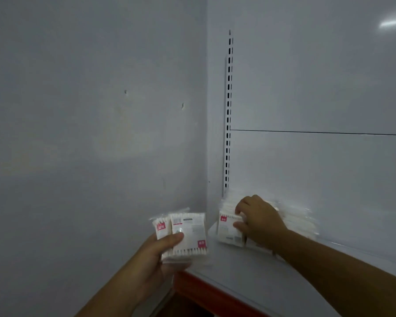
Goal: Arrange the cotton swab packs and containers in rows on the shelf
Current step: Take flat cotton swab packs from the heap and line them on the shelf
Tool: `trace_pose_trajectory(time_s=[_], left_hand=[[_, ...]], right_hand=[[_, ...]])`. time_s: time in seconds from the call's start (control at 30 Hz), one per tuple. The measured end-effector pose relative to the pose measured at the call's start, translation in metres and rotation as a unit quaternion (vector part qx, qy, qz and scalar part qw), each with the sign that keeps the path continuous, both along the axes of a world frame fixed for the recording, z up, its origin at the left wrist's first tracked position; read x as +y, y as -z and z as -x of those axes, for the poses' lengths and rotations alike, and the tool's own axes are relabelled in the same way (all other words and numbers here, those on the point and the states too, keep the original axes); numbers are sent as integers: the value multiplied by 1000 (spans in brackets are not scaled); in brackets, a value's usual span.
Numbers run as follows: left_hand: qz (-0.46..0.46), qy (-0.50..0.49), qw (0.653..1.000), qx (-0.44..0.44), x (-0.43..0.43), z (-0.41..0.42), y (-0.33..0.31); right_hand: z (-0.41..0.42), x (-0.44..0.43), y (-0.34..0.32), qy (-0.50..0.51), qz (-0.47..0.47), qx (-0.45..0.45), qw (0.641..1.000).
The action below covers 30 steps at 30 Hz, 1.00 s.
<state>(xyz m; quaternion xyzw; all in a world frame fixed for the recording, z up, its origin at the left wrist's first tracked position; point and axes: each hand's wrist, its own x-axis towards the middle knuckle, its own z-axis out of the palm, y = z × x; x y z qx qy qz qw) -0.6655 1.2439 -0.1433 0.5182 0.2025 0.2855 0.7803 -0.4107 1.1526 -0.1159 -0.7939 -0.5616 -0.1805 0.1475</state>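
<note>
My left hand (157, 252) holds a small stack of clear cotton swab packs (189, 234) with pink and white labels, just left of the shelf's corner. A row of similar packs (229, 229) stands upright on the white shelf (249, 280) against its far left corner. My right hand (258, 220) rests on that row, thumb and fingers pinching the front pack. More packs behind the hand look blurred (300, 220). No containers are visible.
A slotted white upright (228, 110) rises from the shelf's back corner beside a white back panel (318, 156). The shelf has a red front edge (206, 291). A grey wall (89, 133) fills the left side.
</note>
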Motion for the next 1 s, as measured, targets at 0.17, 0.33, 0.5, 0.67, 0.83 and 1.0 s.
trace_pose_trajectory(time_s=[0.17, 0.33, 0.5, 0.67, 0.83, 1.0], left_hand=[[19, 93, 996, 3, 35, -26, 5], [-18, 195, 981, -12, 45, -56, 2], [-101, 326, 939, -32, 27, -98, -14], [-4, 281, 960, 4, 26, -121, -18], [32, 261, 965, -16, 28, -134, -28], [-82, 204, 974, -48, 20, -144, -32]], right_hand=[[2, -1, 4, 18, 42, -55, 997], [30, -26, -30, -50, -108, 127, 985], [53, -57, -47, -43, 22, 220, 974], [36, -95, -61, -32, -28, 322, 946], [10, -133, -67, -17, -108, 374, 921], [-18, -156, -50, 55, -178, 420, 888]])
